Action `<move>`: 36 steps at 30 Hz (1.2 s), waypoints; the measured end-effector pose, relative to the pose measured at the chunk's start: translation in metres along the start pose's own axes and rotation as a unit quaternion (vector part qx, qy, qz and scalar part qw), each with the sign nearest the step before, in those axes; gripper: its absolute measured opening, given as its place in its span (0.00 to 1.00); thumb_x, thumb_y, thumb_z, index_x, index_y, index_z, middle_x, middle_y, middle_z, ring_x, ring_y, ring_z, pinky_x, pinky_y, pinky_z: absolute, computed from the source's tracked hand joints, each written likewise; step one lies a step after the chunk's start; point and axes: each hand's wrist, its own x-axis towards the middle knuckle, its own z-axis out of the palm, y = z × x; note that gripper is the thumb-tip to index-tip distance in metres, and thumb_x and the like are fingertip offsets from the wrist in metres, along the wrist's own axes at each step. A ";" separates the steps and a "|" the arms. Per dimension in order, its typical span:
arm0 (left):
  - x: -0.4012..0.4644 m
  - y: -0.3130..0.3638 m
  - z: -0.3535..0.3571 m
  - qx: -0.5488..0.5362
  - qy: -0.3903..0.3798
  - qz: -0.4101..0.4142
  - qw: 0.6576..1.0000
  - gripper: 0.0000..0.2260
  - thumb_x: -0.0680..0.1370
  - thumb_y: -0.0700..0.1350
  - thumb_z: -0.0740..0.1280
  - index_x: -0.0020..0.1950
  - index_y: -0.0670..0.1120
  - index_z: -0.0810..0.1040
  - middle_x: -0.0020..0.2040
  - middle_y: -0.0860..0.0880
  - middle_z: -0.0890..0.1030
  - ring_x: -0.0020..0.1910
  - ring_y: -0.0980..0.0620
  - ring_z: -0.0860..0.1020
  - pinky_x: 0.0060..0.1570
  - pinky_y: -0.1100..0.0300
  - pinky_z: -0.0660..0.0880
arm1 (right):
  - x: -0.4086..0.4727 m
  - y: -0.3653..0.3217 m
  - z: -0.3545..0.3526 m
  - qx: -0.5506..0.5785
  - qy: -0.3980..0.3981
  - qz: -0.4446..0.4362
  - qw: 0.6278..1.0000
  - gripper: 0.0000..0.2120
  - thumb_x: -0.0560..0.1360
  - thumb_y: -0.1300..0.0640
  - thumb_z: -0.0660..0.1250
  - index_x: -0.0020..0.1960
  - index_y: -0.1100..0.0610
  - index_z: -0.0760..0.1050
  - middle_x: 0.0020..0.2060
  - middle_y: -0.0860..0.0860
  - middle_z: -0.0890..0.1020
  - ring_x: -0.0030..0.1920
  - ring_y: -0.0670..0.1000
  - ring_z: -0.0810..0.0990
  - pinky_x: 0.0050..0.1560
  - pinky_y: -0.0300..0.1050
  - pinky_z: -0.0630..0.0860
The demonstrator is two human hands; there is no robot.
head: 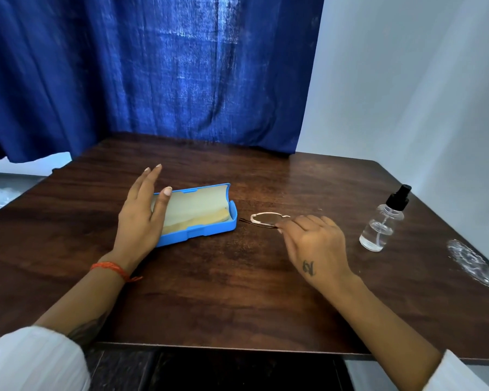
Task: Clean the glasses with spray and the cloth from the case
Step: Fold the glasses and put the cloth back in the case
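Here I see my left hand (141, 218) lying flat, fingers straight, on the near end of the open blue plastic case (198, 214) with its cream cloth (192, 210). My right hand (312, 241) pinches the thin metal-rimmed glasses (266, 219) on the dark wooden table (237, 277); the clear spray bottle (383, 221) stands just right of it.

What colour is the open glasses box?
The open plastic glasses case is bright blue, cream inside; the head view shows it.
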 end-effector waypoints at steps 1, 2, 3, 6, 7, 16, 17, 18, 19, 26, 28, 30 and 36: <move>0.000 0.000 0.000 0.001 0.000 -0.001 1.000 0.21 0.80 0.51 0.57 0.73 0.51 0.62 0.74 0.47 0.64 0.73 0.51 0.59 0.68 0.59 0.56 | 0.006 -0.010 0.000 0.021 0.016 -0.014 1.000 0.05 0.68 0.62 0.71 0.42 0.55 0.83 0.34 0.49 0.83 0.34 0.52 0.80 0.37 0.43 0.72; 0.000 0.001 -0.001 0.002 -0.002 -0.001 1.000 0.21 0.80 0.51 0.57 0.73 0.51 0.62 0.74 0.47 0.64 0.73 0.51 0.60 0.68 0.59 0.55 | 0.013 -0.021 0.002 0.044 0.030 -0.027 0.998 0.04 0.68 0.62 0.71 0.42 0.56 0.83 0.35 0.50 0.83 0.35 0.52 0.81 0.38 0.43 0.74; 0.000 0.002 -0.001 0.002 -0.003 -0.002 1.000 0.21 0.80 0.51 0.57 0.73 0.51 0.62 0.74 0.47 0.64 0.73 0.51 0.60 0.68 0.59 0.55 | 0.020 -0.031 0.004 0.065 0.041 -0.040 0.996 0.04 0.69 0.62 0.71 0.42 0.56 0.83 0.36 0.50 0.84 0.36 0.52 0.81 0.37 0.44 0.77; -0.002 0.003 -0.002 -0.005 -0.005 0.000 1.000 0.21 0.80 0.51 0.57 0.73 0.50 0.62 0.73 0.47 0.65 0.72 0.51 0.62 0.67 0.59 0.57 | 0.040 -0.059 0.019 0.094 0.044 -0.077 0.992 0.04 0.67 0.63 0.71 0.41 0.56 0.82 0.36 0.50 0.83 0.37 0.53 0.81 0.38 0.45 0.77; -0.002 0.003 -0.002 -0.007 -0.004 0.004 1.000 0.21 0.80 0.51 0.57 0.72 0.50 0.63 0.72 0.46 0.66 0.72 0.50 0.62 0.67 0.58 0.58 | 0.045 -0.067 0.025 0.095 0.036 -0.087 0.991 0.04 0.66 0.63 0.71 0.40 0.56 0.82 0.36 0.50 0.83 0.37 0.53 0.81 0.39 0.46 0.76; -0.002 0.001 0.000 -0.010 -0.008 0.022 1.000 0.19 0.81 0.49 0.56 0.72 0.48 0.64 0.69 0.46 0.70 0.69 0.49 0.67 0.66 0.58 0.62 | 0.055 -0.096 0.060 0.118 -0.036 -0.089 0.988 0.04 0.65 0.63 0.69 0.36 0.57 0.81 0.32 0.50 0.81 0.35 0.52 0.79 0.34 0.43 0.75; -0.002 0.001 0.000 -0.009 -0.010 0.025 1.000 0.19 0.81 0.49 0.56 0.72 0.48 0.64 0.69 0.46 0.70 0.68 0.49 0.67 0.66 0.58 0.62 | 0.055 -0.098 0.061 0.119 -0.039 -0.085 0.988 0.05 0.65 0.63 0.66 0.36 0.57 0.80 0.32 0.50 0.81 0.34 0.52 0.79 0.34 0.43 0.75; -0.002 0.001 0.000 -0.008 -0.011 0.028 1.000 0.19 0.81 0.49 0.56 0.72 0.48 0.64 0.69 0.46 0.71 0.68 0.50 0.67 0.65 0.59 0.61 | 0.056 -0.100 0.062 0.122 -0.047 -0.081 0.988 0.05 0.65 0.63 0.66 0.36 0.57 0.80 0.32 0.50 0.81 0.34 0.53 0.79 0.34 0.43 0.76; -0.002 0.001 0.000 -0.007 -0.011 0.030 0.999 0.19 0.81 0.49 0.56 0.72 0.48 0.65 0.69 0.46 0.71 0.69 0.50 0.67 0.65 0.60 0.61 | 0.056 -0.103 0.063 0.127 -0.054 -0.077 0.987 0.05 0.65 0.63 0.66 0.36 0.57 0.80 0.32 0.50 0.81 0.34 0.53 0.79 0.34 0.43 0.76; -0.003 0.002 0.000 -0.001 -0.011 0.031 0.999 0.19 0.81 0.49 0.56 0.71 0.48 0.65 0.67 0.44 0.73 0.67 0.48 0.69 0.65 0.56 0.64 | 0.048 -0.104 0.057 0.182 -0.108 -0.063 0.975 0.12 0.59 0.69 0.73 0.42 0.61 0.82 0.36 0.54 0.82 0.35 0.55 0.81 0.29 0.41 0.78; -0.003 0.002 -0.001 0.004 -0.013 0.032 0.999 0.19 0.81 0.49 0.56 0.71 0.47 0.65 0.67 0.44 0.72 0.67 0.48 0.68 0.65 0.59 0.63 | 0.046 -0.101 0.054 0.197 -0.119 -0.070 0.971 0.15 0.59 0.70 0.74 0.46 0.63 0.82 0.38 0.56 0.83 0.37 0.56 0.81 0.30 0.42 0.78; -0.003 0.002 -0.001 0.004 -0.013 0.035 0.999 0.19 0.81 0.49 0.56 0.71 0.47 0.65 0.68 0.45 0.72 0.67 0.50 0.68 0.64 0.63 0.61 | 0.043 -0.099 0.053 0.201 -0.129 -0.064 0.969 0.19 0.58 0.71 0.75 0.49 0.63 0.82 0.40 0.57 0.83 0.39 0.57 0.82 0.33 0.43 0.79; -0.005 0.004 -0.002 -0.003 -0.010 0.034 0.999 0.19 0.81 0.49 0.56 0.71 0.47 0.66 0.67 0.46 0.72 0.65 0.58 0.66 0.62 0.67 0.59 | 0.037 -0.095 0.043 0.182 -0.090 -0.032 0.979 0.16 0.72 0.60 0.59 0.55 0.59 0.81 0.48 0.54 0.82 0.49 0.55 0.78 0.50 0.48 0.76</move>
